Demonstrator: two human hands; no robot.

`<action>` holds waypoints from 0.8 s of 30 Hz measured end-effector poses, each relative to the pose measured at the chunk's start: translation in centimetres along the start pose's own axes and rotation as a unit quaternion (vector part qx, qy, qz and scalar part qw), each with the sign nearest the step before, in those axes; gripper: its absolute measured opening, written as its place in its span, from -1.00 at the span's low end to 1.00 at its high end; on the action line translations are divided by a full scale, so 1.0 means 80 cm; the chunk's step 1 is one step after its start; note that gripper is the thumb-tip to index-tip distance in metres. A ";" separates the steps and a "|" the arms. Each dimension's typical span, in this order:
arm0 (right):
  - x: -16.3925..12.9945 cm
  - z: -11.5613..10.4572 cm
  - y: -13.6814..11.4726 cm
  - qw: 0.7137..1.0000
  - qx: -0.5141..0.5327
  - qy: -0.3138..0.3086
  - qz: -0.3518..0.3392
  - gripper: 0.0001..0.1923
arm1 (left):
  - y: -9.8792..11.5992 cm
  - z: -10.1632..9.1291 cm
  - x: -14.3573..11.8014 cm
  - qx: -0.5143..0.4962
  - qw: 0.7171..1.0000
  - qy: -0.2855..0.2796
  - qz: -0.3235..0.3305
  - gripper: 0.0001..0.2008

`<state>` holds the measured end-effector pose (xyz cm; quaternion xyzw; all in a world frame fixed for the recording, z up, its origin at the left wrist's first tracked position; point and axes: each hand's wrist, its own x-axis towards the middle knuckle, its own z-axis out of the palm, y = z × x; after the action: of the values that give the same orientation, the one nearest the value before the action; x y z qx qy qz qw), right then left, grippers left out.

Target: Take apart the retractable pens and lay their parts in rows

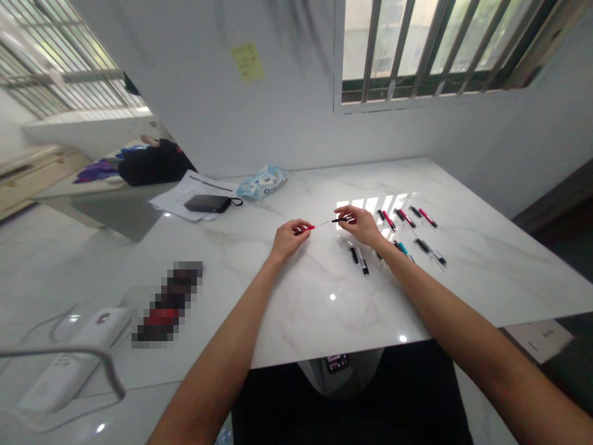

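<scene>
My left hand (286,240) is closed in a pinch on a red pen part (306,229) above the white marbled table (296,309). My right hand (364,226) pinches a black pen part (338,220) a short way to the right. Between the two parts runs a thin refill (323,223); which part it sits in is too small to tell. Beside my right hand lie pen parts in small groups: red and black ones (388,220), a teal one (403,248) partly behind my forearm, and clear and black ones (359,261).
Papers (189,185), a black case with a strap (208,203) and a blue-white packet (262,182) lie at the back left. A blurred-out dark and red object (169,303) and a white device with a cable (78,355) are at the left. A barred window (417,55) stands behind.
</scene>
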<state>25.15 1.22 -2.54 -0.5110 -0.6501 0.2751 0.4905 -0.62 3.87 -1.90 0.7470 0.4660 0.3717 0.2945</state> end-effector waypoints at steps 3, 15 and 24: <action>0.000 0.000 0.000 1.000 0.008 -0.002 -0.001 -0.64 | 0.002 -0.001 0.000 0.001 1.000 -0.004 0.000 -0.77; -0.001 0.010 0.010 0.998 0.056 -0.033 -0.004 -0.68 | 0.011 0.001 -0.004 0.037 0.998 0.001 0.050 -0.81; -0.004 0.018 0.006 0.992 0.109 -0.069 0.007 -0.72 | 0.016 0.007 -0.008 0.026 0.995 -0.030 0.096 -0.82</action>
<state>23.97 1.31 -3.57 -0.4385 -0.6448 0.3822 0.4959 0.29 2.75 -1.41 0.8067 0.3924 0.3633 0.2514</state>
